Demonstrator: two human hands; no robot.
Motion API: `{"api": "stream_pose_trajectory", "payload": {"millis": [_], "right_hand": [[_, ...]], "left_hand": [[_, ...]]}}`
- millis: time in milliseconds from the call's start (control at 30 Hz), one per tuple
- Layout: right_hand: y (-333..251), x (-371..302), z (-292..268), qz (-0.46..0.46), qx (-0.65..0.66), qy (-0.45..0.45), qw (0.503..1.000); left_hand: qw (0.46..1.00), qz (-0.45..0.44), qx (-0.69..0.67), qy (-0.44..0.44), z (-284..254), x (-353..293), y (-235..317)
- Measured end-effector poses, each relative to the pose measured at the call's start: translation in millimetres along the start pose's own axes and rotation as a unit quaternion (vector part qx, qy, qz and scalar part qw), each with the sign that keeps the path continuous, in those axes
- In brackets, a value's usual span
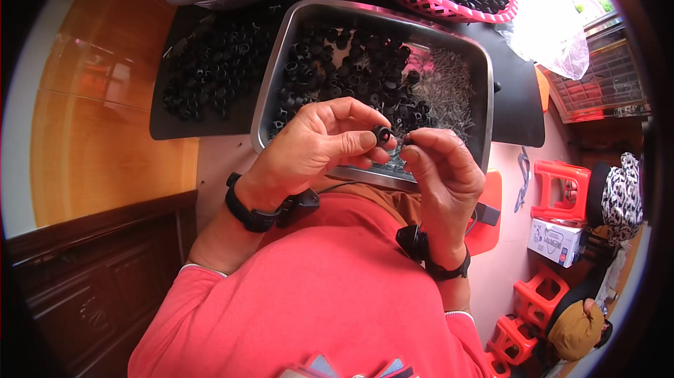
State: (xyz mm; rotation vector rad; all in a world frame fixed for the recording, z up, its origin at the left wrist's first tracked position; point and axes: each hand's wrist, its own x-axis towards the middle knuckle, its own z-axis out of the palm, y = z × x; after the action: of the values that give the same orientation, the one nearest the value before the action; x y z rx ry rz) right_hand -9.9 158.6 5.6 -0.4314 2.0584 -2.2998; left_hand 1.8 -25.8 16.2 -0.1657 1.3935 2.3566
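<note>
the left hand (319, 139) pinches a small round black hollow ring (382, 134) between thumb and fingers, its opening showing. just beside it, the right hand (446, 167) has thumb and forefinger pressed together on a tiny dark piece (408, 140), mostly hidden by the fingertips. both are above the near part of a rectangular silver metal tray (487, 97), which holds heaped black round parts (379, 62) and, at its right, thin shiny pins (449, 87). more loose black rings (221, 62) lie left of the tray; beyond it stands a pink plastic lattice basket (414, 3) of black pieces.
</note>
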Motion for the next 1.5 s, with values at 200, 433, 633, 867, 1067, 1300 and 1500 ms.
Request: {"api": "stream_pose_trajectory", "payload": {"millis": [200,433,633,867,1067,1300,1500], "right_hand": [[-1,5,4,-0.078,-0.113,-0.014,0.990],[0,6,5,-0.053,-0.092,-0.012,0.994],[3,9,2,-0.053,-0.105,-0.006,0.993],[4,11,2,-0.061,-0.098,-0.014,0.993],[4,12,1,-0.088,-0.119,-0.023,0.989],[7,11,0,-0.063,-0.064,-0.036,0.995],[-3,8,-1,0.125,0.076,-0.025,0.989]], "left_hand": [[0.999,0.003,-0.032,-0.014,-6,2,-5],[0.999,-0.015,-0.043,-0.020,-7,1,-4],[0.999,-0.039,-0.027,-0.012,-5,2,-2],[0.999,-0.034,-0.034,-0.016,-7,4,-4],[0.999,-0.037,-0.026,-0.018,-4,5,-3],[1.000,-0.007,0.006,0.016,0,5,-5],[0.994,0.043,0.100,0.022,6,3,-2]]}}
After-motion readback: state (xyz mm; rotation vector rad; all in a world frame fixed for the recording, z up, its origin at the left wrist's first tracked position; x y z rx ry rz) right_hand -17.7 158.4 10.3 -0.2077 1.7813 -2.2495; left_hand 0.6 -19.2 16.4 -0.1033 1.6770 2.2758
